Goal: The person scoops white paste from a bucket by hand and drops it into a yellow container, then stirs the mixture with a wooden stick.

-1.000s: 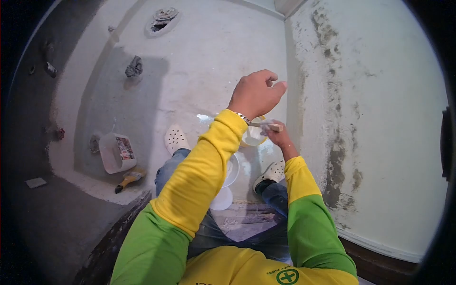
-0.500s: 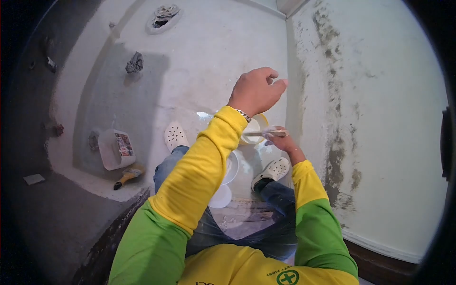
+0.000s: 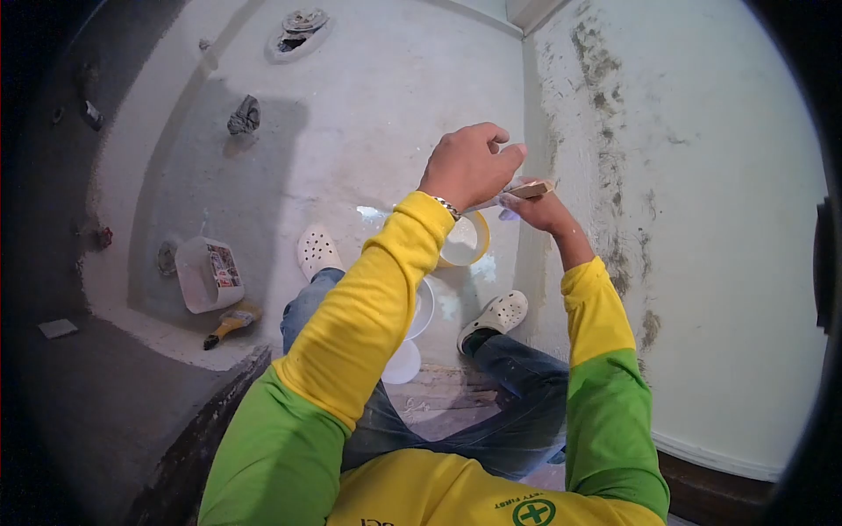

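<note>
My right hand (image 3: 542,210), with white smears on its fingers, grips a flat wooden stick (image 3: 531,189). The stick points left above a yellow-rimmed tub (image 3: 485,244) that holds white material (image 3: 461,242). Its left end is partly hidden behind my left wrist. My left hand (image 3: 472,163) hovers in front of me, back upward, with thumb and forefinger apart and nothing visible between them. The other left fingers are mostly out of sight. Between my legs, partly covered by my left sleeve, are a white container (image 3: 423,311) and a round white lid (image 3: 403,363).
To the left stand a white square tub (image 3: 195,279) with a label and a paintbrush (image 3: 233,323). Farther off are a crumpled grey bundle (image 3: 245,116) and a floor opening (image 3: 298,39). A stained pale wall (image 3: 702,228) rises on the right. My white clogs (image 3: 504,312) rest on the floor.
My right hand has risen from the yellow-rimmed tub and moved slightly right, lifting the stick out over it. My left hand has stayed almost in place.
</note>
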The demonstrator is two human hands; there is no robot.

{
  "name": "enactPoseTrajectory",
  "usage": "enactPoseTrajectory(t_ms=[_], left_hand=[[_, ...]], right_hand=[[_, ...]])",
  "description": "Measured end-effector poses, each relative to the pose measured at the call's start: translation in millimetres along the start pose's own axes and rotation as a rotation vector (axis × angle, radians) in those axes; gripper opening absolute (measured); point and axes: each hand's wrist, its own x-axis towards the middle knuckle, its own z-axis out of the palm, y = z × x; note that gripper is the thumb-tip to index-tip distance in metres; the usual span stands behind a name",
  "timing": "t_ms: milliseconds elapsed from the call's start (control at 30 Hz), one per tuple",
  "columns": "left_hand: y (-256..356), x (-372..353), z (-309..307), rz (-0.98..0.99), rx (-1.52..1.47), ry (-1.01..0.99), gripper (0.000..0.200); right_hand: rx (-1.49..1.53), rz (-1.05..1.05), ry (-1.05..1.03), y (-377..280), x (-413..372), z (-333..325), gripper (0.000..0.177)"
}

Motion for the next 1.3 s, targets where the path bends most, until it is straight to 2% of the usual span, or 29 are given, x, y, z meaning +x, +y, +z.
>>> enactPoseTrajectory(t_ms=[67,133,267,333,433,467,500,567,600,667,700,767,800,833,933,967,1033,1100,1167,1200,1233,1300], left_hand=[[2,-1,-2,0.001,-0.014,-0.008,0.047],[3,-2,-5,-0.003,-0.015,0.003,0.047],[2,-1,-6,-0.021,-0.028,-0.001,0.047],[2,0,-8,-0.024,-0.030,-0.006,0.047],[4,-1,-7,-0.023,-0.016,-0.021,0.047],[5,-2,-7,-0.022,-0.002,-0.019,0.047],[4,-3,-7,-0.022,-0.002,-0.020,0.047],[1,-4,-8,-0.004,0.007,0.005,0.049],[1,-4,-8,-0.007,0.012,0.011,0.049],[0,-3,-8,-0.021,-0.012,0.008,0.048],[0,-3,-7,-0.022,-0.007,0.007,0.048],[0,-3,-5,-0.037,-0.024,-0.020,0.047],[0,-3,-5,-0.042,-0.025,-0.023,0.047],[-1,-2,-5,-0.020,-0.007,-0.019,0.048],[1,-1,-5,0.002,0.021,-0.009,0.048],[1,-1,-5,-0.002,0.030,-0.003,0.048],[0,-1,-5,-0.001,0.024,-0.004,0.048],[1,-2,-4,0.000,0.019,-0.004,0.048],[1,-3,-5,-0.011,0.000,-0.001,0.048],[2,-3,-7,-0.011,0.004,0.005,0.048],[4,-3,-7,-0.028,-0.010,-0.014,0.048],[3,-6,-5,-0.050,-0.023,-0.042,0.048]], right_hand=[[0.001,0.008,0.011,16,6,5,0.016],[-0.246,-0.037,0.000,39,5,2,0.015],[-0.208,0.070,0.120,97,-34,16,0.016],[0.139,0.191,0.172,108,-56,32,0.017],[0.320,0.300,0.244,113,-64,54,0.018],[0.286,0.317,0.307,119,-59,58,0.017],[0.287,0.317,0.307,123,-52,63,0.017],[0.276,0.237,0.498,139,-32,77,0.017],[0.279,0.233,0.492,147,-17,85,0.017],[0.085,0.024,0.548,145,3,106,0.017],[0.092,0.024,0.548,137,4,111,0.017],[0.204,-0.103,0.245,92,-6,110,0.018],[0.043,-0.162,0.159,105,-5,106,0.017],[0.042,-0.159,0.157,101,-11,100,0.017],[0.307,0.094,-0.049,94,-34,76,0.016],[0.306,0.095,-0.049,100,-35,64,0.016],[0.124,0.308,-0.055,110,-27,45,0.017],[0.056,0.297,0.015,124,-18,51,0.016],[0.227,0.121,0.323,141,-3,74,0.014],[0.211,0.059,0.389,150,6,90,0.014],[0.216,0.056,0.384,144,9,100,0.014],[-0.031,-0.296,0.203,125,1,112,0.016]])
